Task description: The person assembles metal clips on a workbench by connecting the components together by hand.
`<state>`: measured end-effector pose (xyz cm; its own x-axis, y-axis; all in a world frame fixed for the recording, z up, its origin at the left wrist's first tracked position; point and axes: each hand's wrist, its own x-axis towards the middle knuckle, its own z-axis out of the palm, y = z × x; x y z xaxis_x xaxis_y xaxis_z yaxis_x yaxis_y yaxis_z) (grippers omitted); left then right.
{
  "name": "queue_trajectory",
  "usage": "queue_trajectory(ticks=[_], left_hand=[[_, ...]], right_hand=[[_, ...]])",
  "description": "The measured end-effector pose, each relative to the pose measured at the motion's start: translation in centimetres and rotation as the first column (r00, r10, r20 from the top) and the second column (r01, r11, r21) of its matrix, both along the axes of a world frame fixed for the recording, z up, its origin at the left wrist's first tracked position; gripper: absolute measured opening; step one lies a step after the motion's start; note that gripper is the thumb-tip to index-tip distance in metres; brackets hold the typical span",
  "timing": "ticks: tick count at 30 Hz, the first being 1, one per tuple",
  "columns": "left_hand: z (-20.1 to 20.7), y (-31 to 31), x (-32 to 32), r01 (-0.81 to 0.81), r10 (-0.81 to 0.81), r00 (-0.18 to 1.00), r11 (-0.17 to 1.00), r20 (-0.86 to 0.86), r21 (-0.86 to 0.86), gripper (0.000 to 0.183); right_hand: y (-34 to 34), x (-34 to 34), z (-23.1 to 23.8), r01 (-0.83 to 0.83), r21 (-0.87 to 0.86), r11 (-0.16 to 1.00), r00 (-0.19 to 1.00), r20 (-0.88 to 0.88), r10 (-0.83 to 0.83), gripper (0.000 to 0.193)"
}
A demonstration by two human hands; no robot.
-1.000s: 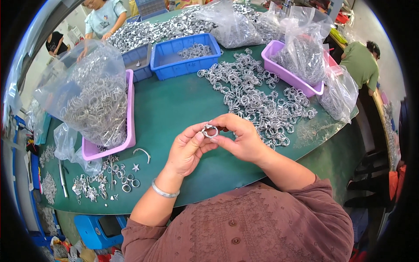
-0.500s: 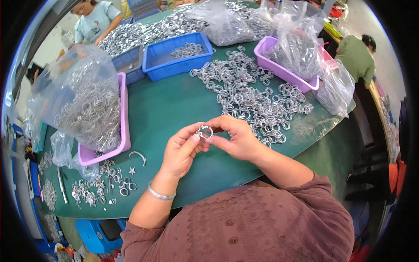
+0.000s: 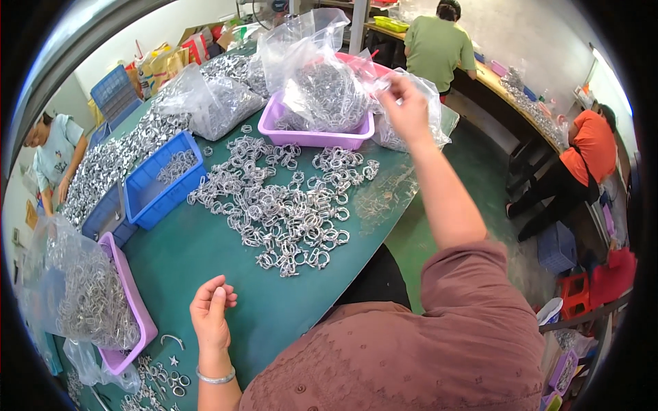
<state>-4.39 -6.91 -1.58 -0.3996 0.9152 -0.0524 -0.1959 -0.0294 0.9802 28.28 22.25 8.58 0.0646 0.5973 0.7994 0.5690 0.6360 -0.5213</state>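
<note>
My right hand (image 3: pixel 407 108) is stretched far out over the clear plastic bag (image 3: pixel 406 127) at the table's far right corner. Its fingers are bent and drawn together beside the bag's upper edge; whatever they hold, if anything, is too small to make out. Closer to me, my left hand (image 3: pixel 214 312) hovers above the green table (image 3: pixel 274 301) with its fingers curled and thumb against them. Nothing shows plainly in it. A spread heap of silver metal rings (image 3: pixel 288 212) lies between my two hands.
A purple tray (image 3: pixel 315 139) with a bag of metal pieces stands behind the heap. Left are a blue tray (image 3: pixel 161 181), another purple tray (image 3: pixel 130 301) and loose small pieces (image 3: pixel 154 383). Co-workers in green (image 3: pixel 442 48), light blue (image 3: pixel 58 151) and orange (image 3: pixel 591 147) are nearby.
My hands, earlier together around a silver ring, have parted. The right has reached out to the far bag; the left stays near me. The view has turned right.
</note>
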Motion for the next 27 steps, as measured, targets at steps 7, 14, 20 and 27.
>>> queue_trajectory(ticks=[7, 14, 20, 27], left_hand=[[-0.5, 0.1, -0.7, 0.000, 0.000, 0.999, 1.000, -0.047, -0.016, 0.018], [-0.8, 0.4, -0.7, 0.016, -0.020, 0.997, 0.999, -0.074, -0.045, 0.019], [-0.7, -0.1, -0.2, 0.016, -0.021, 0.996, 0.998, -0.085, -0.057, 0.019], [-0.7, -0.2, -0.4, 0.024, -0.029, 0.997, 0.998, -0.076, -0.066, 0.019]], right_hand=[[7.9, 7.1, 0.8, 0.506, -0.063, 0.860, 0.807, 0.386, -0.446, 0.035], [5.4, 4.4, -0.7, 0.252, -0.127, 0.959, 0.914, 0.358, -0.192, 0.028], [-4.5, -5.2, -4.0, -0.306, -0.308, 0.901, 0.885, 0.256, 0.388, 0.019], [-12.4, -15.8, -7.7, -0.552, -0.371, 0.747, 0.503, 0.566, 0.653, 0.017]])
